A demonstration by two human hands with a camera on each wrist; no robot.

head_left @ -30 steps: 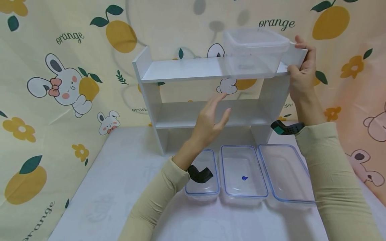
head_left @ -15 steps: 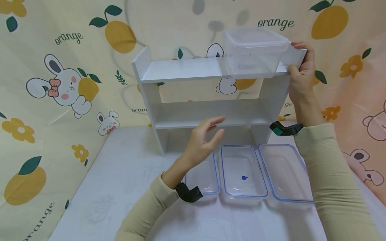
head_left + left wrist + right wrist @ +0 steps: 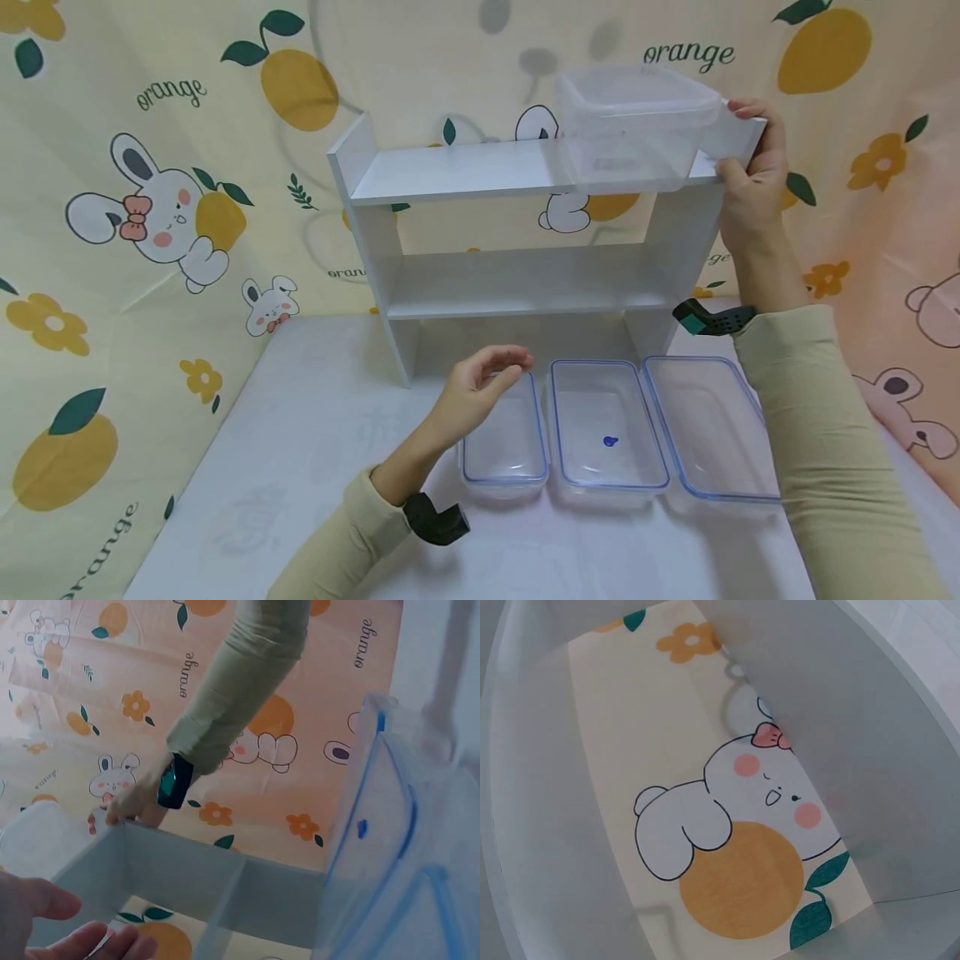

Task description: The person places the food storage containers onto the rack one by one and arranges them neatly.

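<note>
My right hand [image 3: 753,187] grips the upper right side panel of a white tabletop shelf [image 3: 517,283], thumb in front and fingers over the top. In the left wrist view the same right hand [image 3: 142,802] shows at the panel's edge. My left hand [image 3: 472,396] hovers near the far left corner of the left blue-rimmed clear container [image 3: 510,454], fingers loosely bent with nothing in them. Whether it touches the rim cannot be told. A clear lidded box [image 3: 633,137] sits on the top board's right end, jutting over its front edge.
A middle blue-rimmed container [image 3: 607,467], with a small blue spot on it, and a right one [image 3: 708,433] stand in a row before the shelf on the white table [image 3: 300,500]. A printed cloth [image 3: 150,350] hangs behind.
My left hand has come down and toward me, from in front of the middle board to the left container, its fingers drawing closer together. The right hand keeps its hold on the shelf.
</note>
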